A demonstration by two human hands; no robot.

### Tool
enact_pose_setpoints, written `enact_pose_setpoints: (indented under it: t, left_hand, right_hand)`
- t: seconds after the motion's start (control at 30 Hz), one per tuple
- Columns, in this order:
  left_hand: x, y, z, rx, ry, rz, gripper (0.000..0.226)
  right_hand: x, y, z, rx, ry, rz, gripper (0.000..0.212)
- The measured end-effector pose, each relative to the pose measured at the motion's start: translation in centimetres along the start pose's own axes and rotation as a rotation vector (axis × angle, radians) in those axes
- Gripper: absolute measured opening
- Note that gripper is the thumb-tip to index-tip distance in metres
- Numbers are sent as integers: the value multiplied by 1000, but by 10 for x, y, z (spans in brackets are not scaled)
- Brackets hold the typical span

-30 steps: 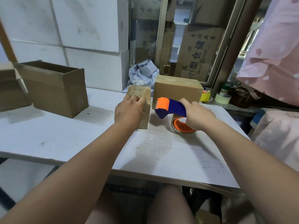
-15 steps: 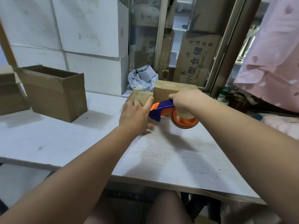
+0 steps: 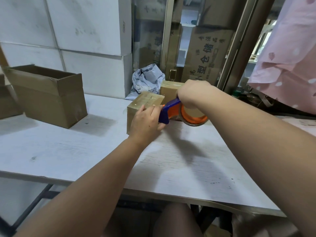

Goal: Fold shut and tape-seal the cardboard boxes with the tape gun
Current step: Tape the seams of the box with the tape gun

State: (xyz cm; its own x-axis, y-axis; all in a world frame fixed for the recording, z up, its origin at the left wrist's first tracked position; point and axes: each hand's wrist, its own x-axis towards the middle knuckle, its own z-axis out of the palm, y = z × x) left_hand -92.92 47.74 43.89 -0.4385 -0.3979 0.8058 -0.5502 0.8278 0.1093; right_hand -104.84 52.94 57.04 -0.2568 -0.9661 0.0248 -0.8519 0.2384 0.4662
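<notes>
A small closed cardboard box [image 3: 144, 102] stands on the white table [image 3: 68, 151], with glossy tape across its top. My left hand [image 3: 147, 121] presses against the box's near right side. My right hand [image 3: 193, 93] grips the blue and orange tape gun [image 3: 172, 110] from above, its blue nose at the box's right edge beside my left fingers. The orange tape roll [image 3: 194, 117] hangs just above the table. A second closed box [image 3: 169, 90] sits right behind, partly hidden by my right hand.
An open brown box [image 3: 47, 94] stands at the table's left, with another box [image 3: 6, 101] cut off beyond it. White cartons [image 3: 85, 31] stack along the back wall. A crumpled grey mailer bag [image 3: 147, 81] lies behind the boxes. Pink fabric [image 3: 290, 57] hangs at right.
My right hand has swung the tape gun up and over, from beside the box to its right top edge. My left hand slid down from the box's top to its near side.
</notes>
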Motion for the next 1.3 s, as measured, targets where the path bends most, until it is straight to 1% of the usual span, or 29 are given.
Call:
enact_pose_setpoints:
  t: [0.1,0.2,0.23,0.3,0.43,0.47,0.5,0.57,0.63,0.67,0.77,0.87,0.97,1.03,1.17,1.3]
  left_hand:
    - [1,-1,-2,-31,-44,-59,48]
    - [3,0,-4,-67,-94,-120,44]
    - [4,1,-4,-57,-115,-115,43]
    - [4,0,-6,0,-147,-52,44]
    - [6,-3,-9,55,-102,-24,44]
    - [6,-3,-10,65,-122,-8,44]
    - [7,-3,-12,69,-161,10,47]
    - [9,-1,-16,89,-329,15,56]
    - [11,-2,-19,132,-451,38,66]
    - [13,-2,-21,141,-479,52,68]
    - [19,-2,-30,160,-554,106,67]
    - [27,-5,-37,160,-658,177,63]
    - [36,-10,-43,53,-703,146,54]
    - [41,-9,-48,34,-734,123,55]
    - [46,-8,-52,11,-754,114,55]
    - [47,-13,-52,-54,-713,59,38]
  right_hand:
    - [7,0,-7,16,22,3,22]
    - [10,-1,-11,-18,42,-46,17]
    - [10,-1,-12,-40,41,-61,13]
    - [10,-4,-13,-53,16,-65,4]
    - [14,-4,-11,-57,-13,-82,7]
    - [14,-2,-10,-46,-24,-85,6]
    - [15,-1,-8,-27,-35,-90,6]
    - [17,0,-3,-3,-87,-98,5]
    - [20,2,6,2,-157,-104,4]
    - [21,3,12,-7,-184,-104,6]
    - [18,11,26,-3,-309,-98,20]
    - [10,20,40,155,-456,-131,32]
    - [4,27,61,524,-604,-96,40]
    - [1,31,75,760,-661,-53,40]
    - [-2,39,96,953,-750,-39,35]
    - [-9,47,117,1087,-839,-51,29]
